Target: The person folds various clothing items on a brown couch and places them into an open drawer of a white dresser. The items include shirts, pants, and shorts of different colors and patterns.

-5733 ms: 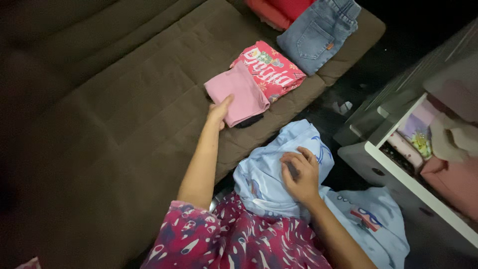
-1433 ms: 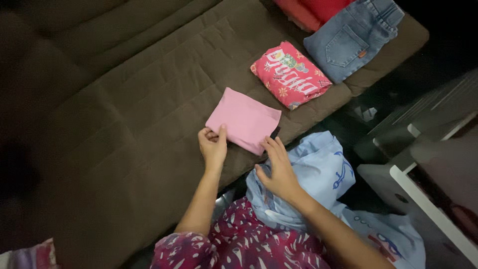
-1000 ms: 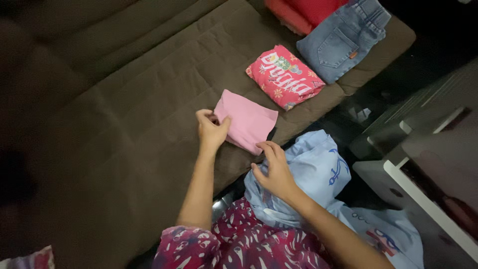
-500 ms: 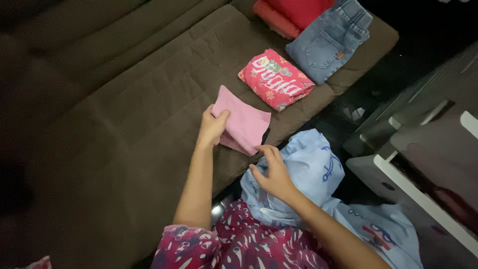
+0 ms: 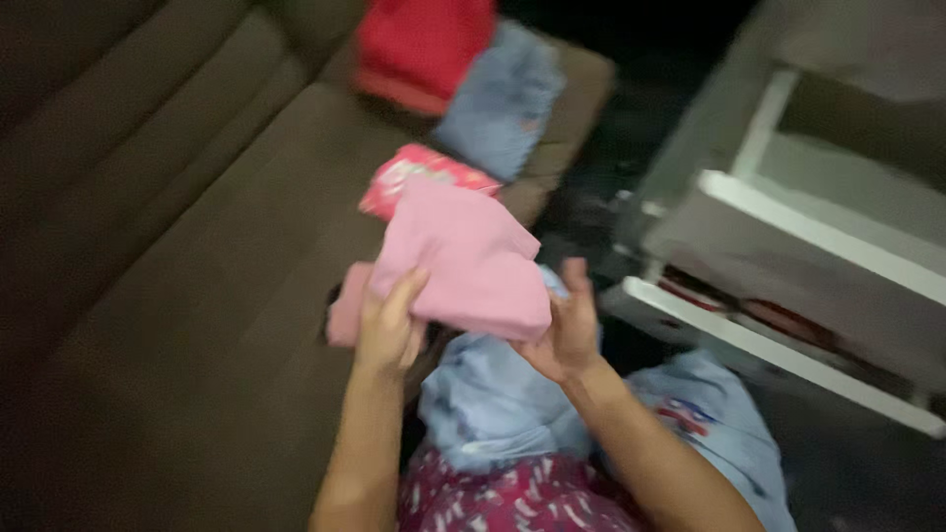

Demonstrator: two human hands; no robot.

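**Folded pink garment lifted off the sofa seat, held between both hands**

Observation: the frame is motion-blurred, so fine detail is limited. The folded pink garment (image 5: 463,261) is clear of the brown sofa seat (image 5: 177,325) and held above its front edge. The left hand (image 5: 387,325) grips the garment's lower left side, thumb on top and fingers curled under. The right hand (image 5: 564,325) supports the lower right corner with an open palm and fingers spread upward against the cloth; whether its fingertips pinch the fabric cannot be told. A pink flap (image 5: 345,317) hangs out at the left, beside the left hand.

Assessment of handling: the fold appears loose on the left. In my judgement the bundle is best kept flat, with both palms under it and thumbs pressing on top, so the layers do not slide apart. The trailing flap should be tucked before the bundle is set anywhere.

Surroundings: a folded pink-red printed garment (image 5: 419,177) lies on the seat just behind the held bundle. Folded blue jeans (image 5: 503,103) and a red folded item (image 5: 424,44) sit at the seat's far right corner. Light blue clothing (image 5: 493,404) lies in the person's lap. A white drawer unit (image 5: 788,286) stands open to the right.

Labels and signs: the pink-red garment carries a pale print, unreadable here; the light blue cloth shows a small red and dark motif (image 5: 685,414) at lower right. No packages or signs visible.
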